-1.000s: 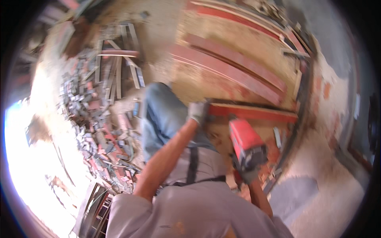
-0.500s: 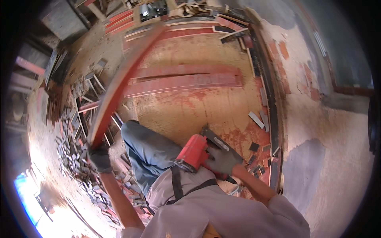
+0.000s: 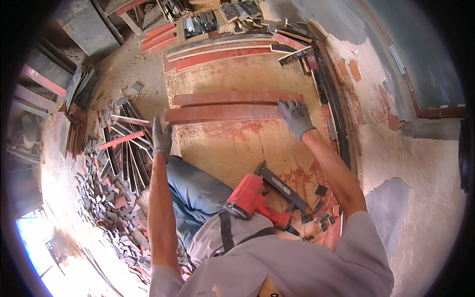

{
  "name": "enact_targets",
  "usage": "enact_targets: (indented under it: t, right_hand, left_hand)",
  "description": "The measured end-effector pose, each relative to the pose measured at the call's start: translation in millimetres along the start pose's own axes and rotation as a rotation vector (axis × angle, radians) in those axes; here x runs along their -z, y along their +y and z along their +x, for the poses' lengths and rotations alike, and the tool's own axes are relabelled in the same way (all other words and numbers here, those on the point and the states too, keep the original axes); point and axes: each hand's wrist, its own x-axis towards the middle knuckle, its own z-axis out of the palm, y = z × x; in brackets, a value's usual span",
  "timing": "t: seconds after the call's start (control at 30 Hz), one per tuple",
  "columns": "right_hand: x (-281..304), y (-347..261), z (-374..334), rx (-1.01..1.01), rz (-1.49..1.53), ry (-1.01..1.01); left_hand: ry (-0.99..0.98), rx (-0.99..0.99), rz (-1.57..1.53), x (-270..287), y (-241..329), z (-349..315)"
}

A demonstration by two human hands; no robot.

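Matt wooden boards [image 3: 222,113], rough plaster wall [image 3: 367,79]

Pretty rough-looking place on my feed, with strong glare [image 3: 69,270] at lower left.
The wall [image 3: 420,173] over on the right is patchy and pale, with flaked spots showing red brick [image 3: 355,70] and one big grey patch [image 3: 388,210] lower down. Upper right there's a dark grey-green surface [image 3: 425,54] with rust-red edging [image 3: 438,114]; can't tell from here if it's a window or just a painted panel. The floor [image 3: 116,64] on the left is dusty and light brown, and toward the lower left corner it's blown out nearly to white. Upper left is way dimmer, with a big grey panel [image 3: 89,29] in the shadows.
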Motion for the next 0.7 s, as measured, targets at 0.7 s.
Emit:
enact_targets:
  t: [0.7]
  right_hand:
    - [-19,-33,-124,-0.751,0.268,0.222]
  left_hand:
    - [-0.159,0.185,0.063,-6,20,-84]
